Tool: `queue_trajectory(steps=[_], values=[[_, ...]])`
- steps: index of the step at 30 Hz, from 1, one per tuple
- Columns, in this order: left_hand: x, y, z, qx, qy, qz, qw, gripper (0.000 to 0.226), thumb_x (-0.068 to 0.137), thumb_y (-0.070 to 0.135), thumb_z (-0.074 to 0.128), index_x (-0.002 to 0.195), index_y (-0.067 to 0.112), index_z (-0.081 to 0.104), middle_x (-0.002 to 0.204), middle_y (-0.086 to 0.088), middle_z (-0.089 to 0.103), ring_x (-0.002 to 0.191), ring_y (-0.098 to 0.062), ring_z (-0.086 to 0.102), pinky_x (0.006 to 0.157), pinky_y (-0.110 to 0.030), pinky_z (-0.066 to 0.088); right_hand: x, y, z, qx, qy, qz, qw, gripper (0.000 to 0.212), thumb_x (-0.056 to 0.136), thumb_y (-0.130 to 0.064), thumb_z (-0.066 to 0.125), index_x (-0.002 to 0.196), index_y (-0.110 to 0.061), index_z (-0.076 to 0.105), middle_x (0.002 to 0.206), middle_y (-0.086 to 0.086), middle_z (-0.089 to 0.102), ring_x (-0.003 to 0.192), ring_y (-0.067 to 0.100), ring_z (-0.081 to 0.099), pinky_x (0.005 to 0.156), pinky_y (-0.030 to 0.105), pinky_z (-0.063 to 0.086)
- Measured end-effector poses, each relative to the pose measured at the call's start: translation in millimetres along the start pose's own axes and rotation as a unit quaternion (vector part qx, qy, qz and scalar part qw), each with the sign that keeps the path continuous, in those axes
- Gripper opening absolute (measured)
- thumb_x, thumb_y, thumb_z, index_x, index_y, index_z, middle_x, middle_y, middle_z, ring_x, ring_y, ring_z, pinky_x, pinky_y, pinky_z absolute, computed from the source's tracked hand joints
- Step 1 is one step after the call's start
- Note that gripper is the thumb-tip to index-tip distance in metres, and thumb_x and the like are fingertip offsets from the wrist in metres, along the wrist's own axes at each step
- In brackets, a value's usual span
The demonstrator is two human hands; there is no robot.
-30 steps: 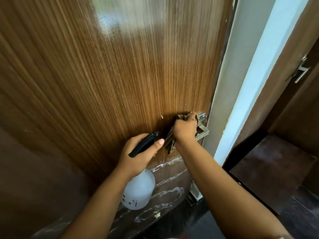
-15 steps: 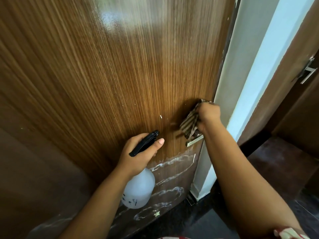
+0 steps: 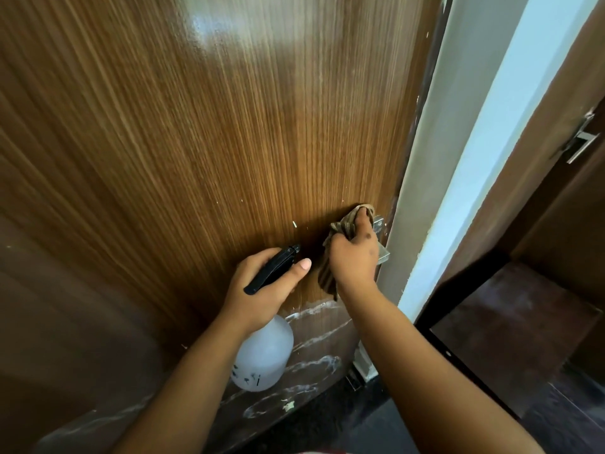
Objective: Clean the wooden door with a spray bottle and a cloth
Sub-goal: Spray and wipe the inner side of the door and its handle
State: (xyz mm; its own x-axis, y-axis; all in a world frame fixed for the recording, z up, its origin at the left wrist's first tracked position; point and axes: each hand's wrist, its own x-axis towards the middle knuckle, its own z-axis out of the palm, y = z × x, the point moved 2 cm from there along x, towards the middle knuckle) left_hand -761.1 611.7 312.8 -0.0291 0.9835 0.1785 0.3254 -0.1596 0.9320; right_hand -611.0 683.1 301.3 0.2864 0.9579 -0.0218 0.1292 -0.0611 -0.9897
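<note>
The wooden door (image 3: 212, 142) fills most of the view, glossy with vertical grain and white smears on its darker lower part. My left hand (image 3: 262, 290) grips the spray bottle (image 3: 263, 353), a translucent white body with a black trigger head, held close to the door below the handle's height. My right hand (image 3: 355, 253) presses a brown striped cloth (image 3: 340, 229) against the door over the metal door handle (image 3: 381, 247), which is mostly hidden behind hand and cloth.
The door's edge meets a white door frame (image 3: 458, 191) on the right. Beyond it stands another brown door with a metal handle (image 3: 581, 142). Dark floor (image 3: 507, 322) lies at the lower right.
My right hand with the cloth has moved back left and down from the door's edge onto the handle area. The left hand and bottle have stayed in place.
</note>
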Motion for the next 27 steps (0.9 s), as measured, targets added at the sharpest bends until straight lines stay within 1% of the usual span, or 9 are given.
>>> queue_trajectory(steps=[3,5,7,10,13,15,17,23,27], values=[[-4.4,-2.6,-3.1,0.004,-0.007,-0.007,1.0,0.047,0.078,0.062,0.069,0.075,0.015,0.065,0.07,-0.009,0.067,0.075,-0.027,0.068,0.07,-0.036,0.056,21.7,-1.3,-9.2,0.014,0.042,0.011,0.999,0.061,0.089,-0.009,0.053,0.148,-0.018,0.039,0.144,0.01,0.047,0.131,0.029,0.044,0.107,0.037,0.039],[-5.9,-5.0,-8.8,-0.003,0.003,-0.019,1.0,0.039,0.077,0.06,0.07,0.075,0.021,0.069,0.067,-0.001,0.068,0.073,-0.018,0.07,0.069,-0.026,0.056,42.9,-9.3,-20.9,0.057,0.082,0.055,0.994,0.035,0.087,-0.008,0.051,0.122,-0.01,0.057,0.114,0.009,0.061,0.107,0.029,0.058,0.087,0.033,0.048],[-6.0,-5.7,-12.9,-0.004,0.008,-0.022,1.0,0.028,0.078,0.057,0.072,0.075,0.028,0.071,0.067,0.004,0.068,0.072,-0.011,0.069,0.07,-0.022,0.056,55.0,-14.5,-29.4,0.071,0.099,0.069,0.99,0.018,0.085,-0.008,0.048,0.099,-0.012,0.059,0.091,0.002,0.061,0.091,0.027,0.059,0.075,0.034,0.049],[-4.8,-2.5,-16.1,0.01,0.01,-0.017,1.0,0.027,0.08,0.056,0.071,0.076,0.03,0.071,0.068,0.004,0.069,0.072,-0.012,0.07,0.068,-0.019,0.054,40.2,-10.8,-15.8,0.05,0.079,0.061,0.994,0.035,0.086,-0.011,0.05,0.12,-0.011,0.056,0.111,0.008,0.062,0.103,0.029,0.059,0.089,0.04,0.052],[-0.5,3.7,-15.2,0.018,0.017,-0.008,1.0,0.045,0.078,0.062,0.069,0.077,0.017,0.068,0.071,-0.006,0.067,0.076,-0.025,0.068,0.073,-0.039,0.057,-2.7,10.2,15.9,0.071,0.024,0.053,0.996,0.062,0.087,-0.01,0.053,0.147,-0.019,0.039,0.135,0.007,0.053,0.11,0.022,0.055,0.088,0.029,0.051],[1.8,6.4,-12.9,0.025,0.014,0.001,1.0,0.052,0.078,0.061,0.069,0.08,0.009,0.067,0.075,-0.014,0.066,0.079,-0.034,0.066,0.078,-0.053,0.055,-23.8,24.6,28.5,0.09,-0.011,0.068,0.994,0.075,0.089,-0.009,0.051,0.155,-0.026,0.021,0.151,0.002,0.038,0.13,0.022,0.044,0.106,0.036,0.042],[2.5,6.4,-11.5,0.028,0.013,0.0,1.0,0.05,0.079,0.061,0.07,0.08,0.011,0.068,0.076,-0.013,0.066,0.08,-0.034,0.067,0.079,-0.058,0.056,-29.4,33.0,30.3,0.054,-0.015,0.058,0.997,0.078,0.09,-0.004,0.049,0.156,-0.024,0.013,0.161,0.001,0.021,0.146,0.024,0.021,0.12,0.038,0.019],[-2.3,-0.4,-4.8,0.039,0.004,-0.014,0.999,0.047,0.079,0.063,0.069,0.078,0.016,0.066,0.074,-0.012,0.066,0.078,-0.032,0.066,0.078,-0.059,0.055,-17.3,21.7,24.8,0.007,0.015,-0.028,0.999,0.08,0.089,0.002,0.047,0.157,-0.019,0.009,0.164,0.001,0.005,0.144,0.019,0.009,0.107,0.019,0.008],[-6.7,-2.7,-5.5,0.039,0.004,-0.026,0.999,0.048,0.078,0.065,0.069,0.076,0.016,0.065,0.072,-0.01,0.065,0.075,-0.03,0.066,0.079,-0.056,0.056,8.0,11.1,10.0,0.039,0.052,-0.045,0.997,0.076,0.09,-0.01,0.056,0.155,-0.019,0.019,0.161,0.003,0.022,0.145,0.02,0.019,0.109,0.022,0.012]])
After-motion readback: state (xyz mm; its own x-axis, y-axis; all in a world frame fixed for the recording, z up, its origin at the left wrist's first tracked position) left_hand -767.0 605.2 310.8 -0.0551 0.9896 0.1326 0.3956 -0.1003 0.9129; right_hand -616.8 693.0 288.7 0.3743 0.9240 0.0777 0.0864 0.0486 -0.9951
